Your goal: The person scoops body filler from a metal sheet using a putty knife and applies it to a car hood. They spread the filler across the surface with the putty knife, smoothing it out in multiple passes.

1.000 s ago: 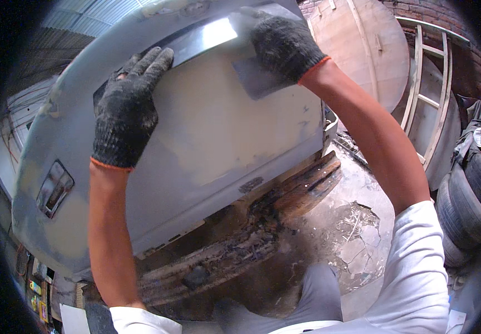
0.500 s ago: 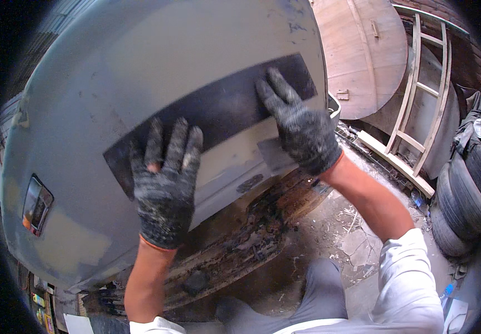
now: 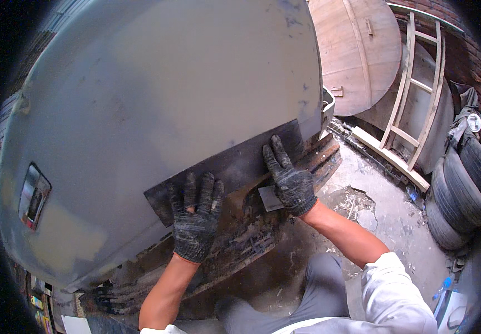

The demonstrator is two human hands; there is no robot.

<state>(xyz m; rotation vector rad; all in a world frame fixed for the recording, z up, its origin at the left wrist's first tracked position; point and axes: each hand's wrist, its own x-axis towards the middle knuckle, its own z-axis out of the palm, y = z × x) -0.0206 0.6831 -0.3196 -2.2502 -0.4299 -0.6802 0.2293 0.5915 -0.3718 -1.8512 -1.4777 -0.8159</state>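
A long dark sheet that looks like sandpaper [image 3: 235, 165] lies against the lower part of a grey, partly filler-coated vehicle panel [image 3: 212, 83]. My left hand [image 3: 194, 225], in a dirty black knit glove, rests on the sheet's left end with fingers spread flat. My right hand [image 3: 290, 181], gloved alike, presses the right end with its fingers stretched out. The thumbs are hard to make out. A small grey square piece [image 3: 270, 198] hangs beside the right palm; whether it belongs to the sheet, I cannot tell.
Rusty, broken sill metal [image 3: 235, 239] runs under the panel. A lamp or handle recess [image 3: 34, 196] sits at its left. To the right are a round wooden board [image 3: 357, 61], a wooden ladder-like frame [image 3: 410, 133] and stacked tyres [image 3: 463, 183]. Debris [image 3: 354, 206] litters the floor.
Both hands and the dark sheet have slid down the panel, the left hand also to the right. The sheet now reaches the panel's lower edge. The view has shifted slightly.
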